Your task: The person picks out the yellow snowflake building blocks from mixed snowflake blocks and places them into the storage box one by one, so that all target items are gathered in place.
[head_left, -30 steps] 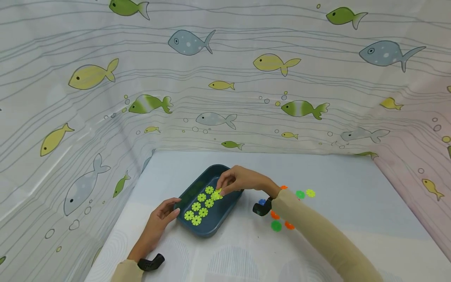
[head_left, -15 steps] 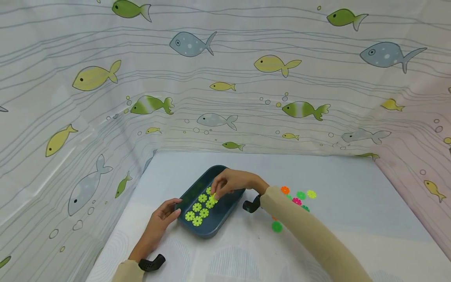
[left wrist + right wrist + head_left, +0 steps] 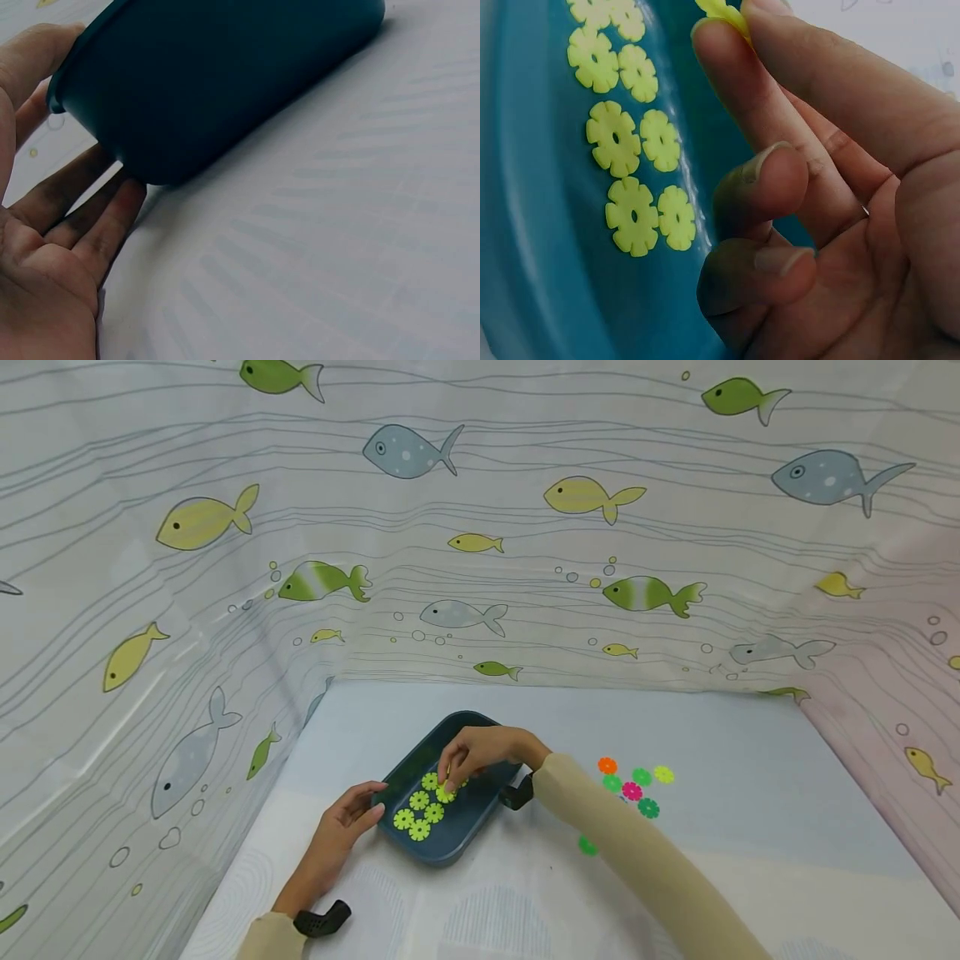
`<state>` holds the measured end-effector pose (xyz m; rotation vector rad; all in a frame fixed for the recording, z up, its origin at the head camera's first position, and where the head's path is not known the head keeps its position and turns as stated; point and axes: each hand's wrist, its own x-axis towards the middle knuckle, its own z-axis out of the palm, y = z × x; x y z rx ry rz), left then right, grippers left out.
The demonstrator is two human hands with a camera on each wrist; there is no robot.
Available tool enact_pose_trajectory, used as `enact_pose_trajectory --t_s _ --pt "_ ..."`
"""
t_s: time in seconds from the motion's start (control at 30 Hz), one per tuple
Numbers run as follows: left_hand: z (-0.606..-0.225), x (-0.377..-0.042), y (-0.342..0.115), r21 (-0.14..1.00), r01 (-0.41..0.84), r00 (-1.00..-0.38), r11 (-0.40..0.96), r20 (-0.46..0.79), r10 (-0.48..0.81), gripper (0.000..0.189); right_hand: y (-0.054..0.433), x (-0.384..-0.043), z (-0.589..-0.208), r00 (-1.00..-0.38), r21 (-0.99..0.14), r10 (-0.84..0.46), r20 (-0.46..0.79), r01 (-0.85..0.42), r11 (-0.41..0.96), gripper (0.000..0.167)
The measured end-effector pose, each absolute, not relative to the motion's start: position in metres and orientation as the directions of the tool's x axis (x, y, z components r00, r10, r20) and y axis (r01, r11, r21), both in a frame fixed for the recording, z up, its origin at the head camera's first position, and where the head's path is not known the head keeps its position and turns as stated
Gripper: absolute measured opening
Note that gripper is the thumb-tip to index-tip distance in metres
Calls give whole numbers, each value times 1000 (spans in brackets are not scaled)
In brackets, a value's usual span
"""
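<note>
A dark teal tray (image 3: 467,817) stands at an angle on the table. My left hand (image 3: 341,828) grips its near left end, the thumb and a finger at the rim. In the left wrist view, other fingers of that hand lie against the outer wall of the tray. My right hand (image 3: 480,752) is over the middle of the tray. Its thumb and index finger pinch a yellow-green notched plastic disc (image 3: 724,10), seen partly at the top of the right wrist view. Several matching discs (image 3: 613,139) lie flat in two rows on the tray floor.
Right of the tray, partly behind the right sleeve (image 3: 622,852), several loose discs lie on the table: an orange disc (image 3: 607,766), a pink disc (image 3: 632,791), a yellow disc (image 3: 663,774) and green ones. A fish-patterned sheet (image 3: 525,635) surrounds the table.
My right hand has moved left and a little toward me over the tray, with the disc pinched. More loose discs at the right show past the sleeve. My left hand stays at the tray.
</note>
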<state>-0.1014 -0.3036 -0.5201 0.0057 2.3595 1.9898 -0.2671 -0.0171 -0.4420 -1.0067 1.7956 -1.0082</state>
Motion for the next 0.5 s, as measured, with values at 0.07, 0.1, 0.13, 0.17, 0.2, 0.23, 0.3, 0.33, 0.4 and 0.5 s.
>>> enact_pose_trajectory --t_s 0.07,0.1,0.13,0.17,0.2,0.23,0.3,0.33,0.4,0.5 --pt "-520 -101 -304 985 -34 -999 171 -41 36 48 -20 -268 -444 -333 -897 -897 -290 -233 376 15" --pt "-521 -101 -305 985 -34 -999 171 -41 36 48 -21 -269 -445 -330 -894 -895 -299 -231 384 15" --pt "-521 -101 -305 984 -35 -999 172 -41 36 48 -23 -270 -446 -329 -892 -893 -307 -227 391 16" --pt "-521 -101 -305 984 -35 -998 174 -42 36 48 -24 -271 -447 -329 -891 -892 -311 -226 394 16" --pt "-521 -102 -306 984 -36 -998 176 -43 37 48 -25 -271 -448 -329 -891 -891 -314 -221 396 16" --pt "-522 -102 -306 984 -36 -998 177 -43 36 48 -26 -272 -449 -328 -891 -890 -317 -218 398 15" --pt "-522 -102 -306 983 -37 -998 178 -44 36 48 -29 -273 -450 -327 -892 -890 -319 -213 398 15" --pt "-522 -102 -307 983 -37 -998 177 -44 36 48 -30 -274 -450 -327 -893 -890 -318 -212 397 14" --pt "-523 -103 -307 984 -36 -998 176 -44 38 48 -33 -274 -451 -326 -893 -890 -318 -212 396 14" --pt "-524 -103 -308 984 -34 -998 172 -42 40 48 -37 -274 -453 -323 -891 -887 -329 -206 405 16"
